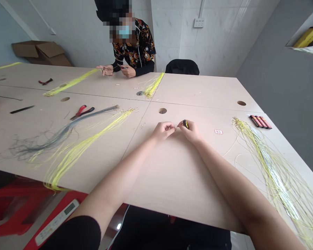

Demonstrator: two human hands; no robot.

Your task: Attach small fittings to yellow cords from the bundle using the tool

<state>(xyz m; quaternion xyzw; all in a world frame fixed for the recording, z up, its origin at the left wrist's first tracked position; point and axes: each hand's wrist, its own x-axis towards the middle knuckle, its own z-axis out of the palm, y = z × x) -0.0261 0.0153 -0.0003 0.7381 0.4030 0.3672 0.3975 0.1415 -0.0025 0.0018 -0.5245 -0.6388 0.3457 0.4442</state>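
Note:
Both hands meet just above the table (177,180), a short gap between their fingertips. My left hand (162,132) is closed in a pinch; whatever lies between its finger and thumb is too small to name. In my right hand (193,132) is a small black tool with a yellow mark (185,124), mostly covered by the fingers, so its kind is hidden. To the left lies a bundle of yellow strands (90,141), and beside it a grey bundle of strands (67,129). Another bundle of yellowish strands (263,163) spreads over a pale strip (281,187) at the right.
Red-handled pliers (82,111) lie left, several red-and-black sticks (261,122) right. A small label (218,132) is near my right hand. Cable holes (162,110) pierce the tabletop. Across the table a person (133,45) handles yellow strands (73,82); another yellow bundle (154,85) lies nearby.

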